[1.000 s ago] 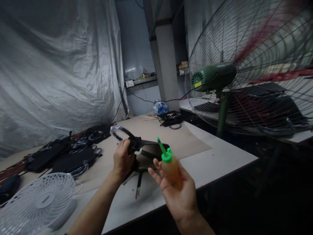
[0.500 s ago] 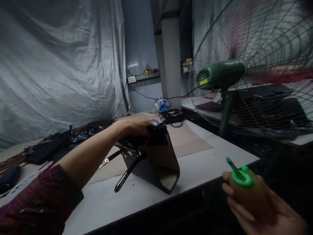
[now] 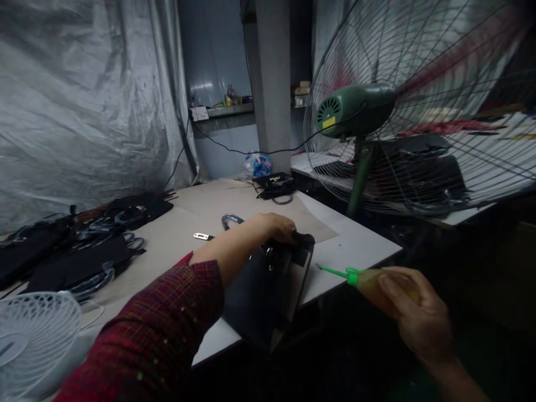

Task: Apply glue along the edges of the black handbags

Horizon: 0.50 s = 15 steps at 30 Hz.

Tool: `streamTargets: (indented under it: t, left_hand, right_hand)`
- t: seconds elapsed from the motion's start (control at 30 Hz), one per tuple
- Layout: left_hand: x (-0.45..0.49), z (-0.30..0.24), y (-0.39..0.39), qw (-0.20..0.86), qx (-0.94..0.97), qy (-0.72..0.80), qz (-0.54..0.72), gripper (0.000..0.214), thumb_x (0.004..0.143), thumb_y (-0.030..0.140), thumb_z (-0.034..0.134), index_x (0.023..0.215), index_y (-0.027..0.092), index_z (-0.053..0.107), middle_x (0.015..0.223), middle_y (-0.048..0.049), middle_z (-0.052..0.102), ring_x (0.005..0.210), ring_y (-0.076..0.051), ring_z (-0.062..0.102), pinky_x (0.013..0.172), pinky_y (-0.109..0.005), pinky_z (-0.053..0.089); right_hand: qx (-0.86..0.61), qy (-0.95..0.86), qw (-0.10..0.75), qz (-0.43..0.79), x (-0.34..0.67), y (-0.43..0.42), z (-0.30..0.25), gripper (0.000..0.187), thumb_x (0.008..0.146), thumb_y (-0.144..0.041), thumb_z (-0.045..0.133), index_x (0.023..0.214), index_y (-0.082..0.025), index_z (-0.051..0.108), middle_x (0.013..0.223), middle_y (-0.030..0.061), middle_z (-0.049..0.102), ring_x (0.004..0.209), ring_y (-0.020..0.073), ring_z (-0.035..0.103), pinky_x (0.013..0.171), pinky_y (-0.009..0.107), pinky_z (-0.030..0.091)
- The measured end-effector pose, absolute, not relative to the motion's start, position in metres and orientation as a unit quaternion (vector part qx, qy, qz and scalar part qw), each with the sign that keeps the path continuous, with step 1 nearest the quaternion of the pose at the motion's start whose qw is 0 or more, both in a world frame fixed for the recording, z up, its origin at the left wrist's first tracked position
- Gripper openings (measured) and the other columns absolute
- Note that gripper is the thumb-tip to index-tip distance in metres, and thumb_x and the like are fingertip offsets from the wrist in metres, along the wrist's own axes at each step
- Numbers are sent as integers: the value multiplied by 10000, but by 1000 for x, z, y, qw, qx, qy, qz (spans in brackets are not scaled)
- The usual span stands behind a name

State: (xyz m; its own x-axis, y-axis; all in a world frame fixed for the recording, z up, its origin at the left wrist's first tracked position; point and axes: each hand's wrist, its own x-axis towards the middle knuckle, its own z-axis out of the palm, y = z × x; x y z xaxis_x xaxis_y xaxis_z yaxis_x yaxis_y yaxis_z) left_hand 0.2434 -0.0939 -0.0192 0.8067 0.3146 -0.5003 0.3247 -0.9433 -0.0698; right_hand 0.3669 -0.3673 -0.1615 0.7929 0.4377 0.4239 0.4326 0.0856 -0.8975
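Note:
My left hand (image 3: 278,226) is closed on the top edge of a black handbag (image 3: 255,296), its fingers partly hidden behind the bag's rim. The bag is tilted at the front edge of the table, with its pale side panel turned to the right. A plastic-wrapped handle (image 3: 231,221) and a strap end with a metal piece (image 3: 202,237) show beyond my forearm. My right hand (image 3: 419,307) is wrapped round a squeeze bottle (image 3: 379,287) of amber liquid with a green cap. Its thin green nozzle points left toward the bag's side, apart from it.
On the left of the paper-covered table (image 3: 201,198) lie several black bags (image 3: 84,262). A white round grille (image 3: 37,340) stands at the near left. Another black bag (image 3: 274,185) lies at the far end. A large green fan (image 3: 355,109) stands on the right.
The bag has turned and come closer to the table's front edge with my left hand. My right hand has swung the bottle from nearly upright to level, its nozzle now toward the bag.

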Motion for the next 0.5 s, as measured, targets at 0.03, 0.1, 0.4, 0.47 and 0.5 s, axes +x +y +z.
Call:
streamTargets:
  t: [0.03, 0.1, 0.4, 0.47, 0.5]
  left_hand:
    - [247, -30, -96, 11, 947, 164, -275, 475, 870, 515, 674, 1191, 185, 790, 1119, -151, 789, 938, -272, 716, 794, -332, 534]
    - [250, -50, -99, 16, 942, 155, -298, 409, 842, 431, 709, 1141, 171, 809, 1105, -165, 793, 925, -277, 721, 799, -342, 547]
    - [242, -78, -95, 55, 933, 159, -318, 403, 899, 452, 657, 1127, 150, 795, 1095, -148, 799, 846, -226, 713, 722, -292, 530]
    - [240, -76, -97, 58, 933, 162, -315, 365, 903, 418, 661, 1118, 155, 793, 1096, -143, 799, 860, -221, 714, 735, -286, 526]
    - [238, -75, -98, 60, 934, 164, -312, 343, 905, 402, 658, 1108, 162, 793, 1093, -137, 799, 868, -220, 715, 743, -283, 524]
  right_hand:
    - [-697, -334, 634, -23, 372, -368, -164, 343, 799, -577, 768, 928, -262, 729, 847, 54, 739, 713, 273, 693, 563, 368, 551]
    - [-713, -344, 609, -46, 378, -366, -166, 362, 783, -597, 756, 917, -262, 728, 858, 52, 743, 756, 289, 701, 646, 401, 563]
    - [-701, -461, 539, -68, 386, -338, -172, 297, 833, -549, 703, 891, -257, 693, 843, 39, 732, 741, 243, 694, 686, 354, 557]
    - [-695, -481, 530, -72, 386, -330, -172, 270, 853, -525, 690, 901, -260, 679, 838, 36, 726, 735, 236, 687, 693, 350, 554]
    - [-691, -490, 526, -74, 387, -327, -171, 262, 861, -517, 683, 909, -260, 672, 837, 36, 723, 734, 235, 685, 697, 352, 554]
